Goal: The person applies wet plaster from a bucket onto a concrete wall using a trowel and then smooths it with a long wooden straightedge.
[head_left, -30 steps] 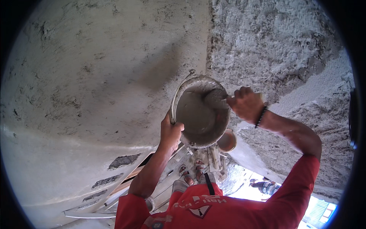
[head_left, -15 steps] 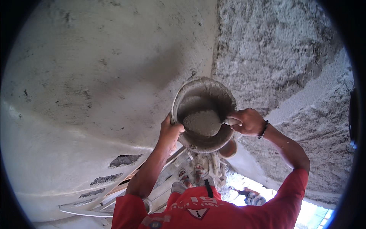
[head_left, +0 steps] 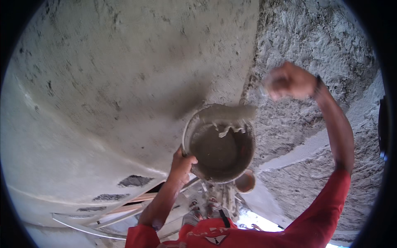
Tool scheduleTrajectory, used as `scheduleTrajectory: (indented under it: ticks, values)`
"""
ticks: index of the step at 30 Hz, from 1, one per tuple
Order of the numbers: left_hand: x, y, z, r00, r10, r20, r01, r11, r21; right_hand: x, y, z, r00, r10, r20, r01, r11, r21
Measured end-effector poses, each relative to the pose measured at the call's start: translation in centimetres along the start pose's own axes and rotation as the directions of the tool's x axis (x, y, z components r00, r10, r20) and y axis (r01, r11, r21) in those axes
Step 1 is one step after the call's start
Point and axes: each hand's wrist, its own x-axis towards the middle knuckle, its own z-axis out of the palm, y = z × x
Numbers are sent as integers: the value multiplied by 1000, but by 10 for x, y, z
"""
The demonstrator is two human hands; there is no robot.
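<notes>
My left hand (head_left: 182, 167) grips the left rim of a round, mortar-smeared bucket (head_left: 187, 140) and holds it up against the wall. Wet grey mortar (head_left: 215, 146) lies inside. Raised to the upper right of the bucket, my right hand (head_left: 289, 81) is closed in a fist and smeared by motion. It holds a pale-handled trowel, whose shape is blurred here. Across the bucket's far rim runs a smeared band of wet mortar (head_left: 229, 112), with ragged drips below it; I cannot tell whether the blade is within it.
Smooth plaster (head_left: 124, 74) covers the wall on the left, and rough, unsmoothed plaster (head_left: 306, 37) the right. Below the bucket are a second round container (head_left: 245, 182), wooden boards and my feet (head_left: 212, 202). Dark gaps (head_left: 135, 180) break the surface at lower left.
My right hand has lifted out of the bucket and swung up and to the right. The bucket, still in my left hand, sits lower in view, and mortar has been drawn up over its rim.
</notes>
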Motion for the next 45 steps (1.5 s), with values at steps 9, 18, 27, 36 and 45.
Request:
scheduleTrajectory:
  ticks: [9,18,27,36,45]
  values:
    - [1,-14,-6,999,-45,-23,45,999,-2,-26,27,-92,837,-227,-497,55,940,-337]
    - [10,-2,15,999,25,42,-34,975,218,-60,0,124,996,73,56,-10,694,-720]
    - [4,-8,37,986,80,147,-110,972,208,-49,32,223,998,34,-44,-55,734,-677]
    - [13,-16,21,990,87,107,-106,977,184,-65,48,283,987,75,-145,-100,980,-173]
    - [-7,7,19,992,-66,-105,94,953,288,-80,36,239,967,77,-242,-132,967,-220]
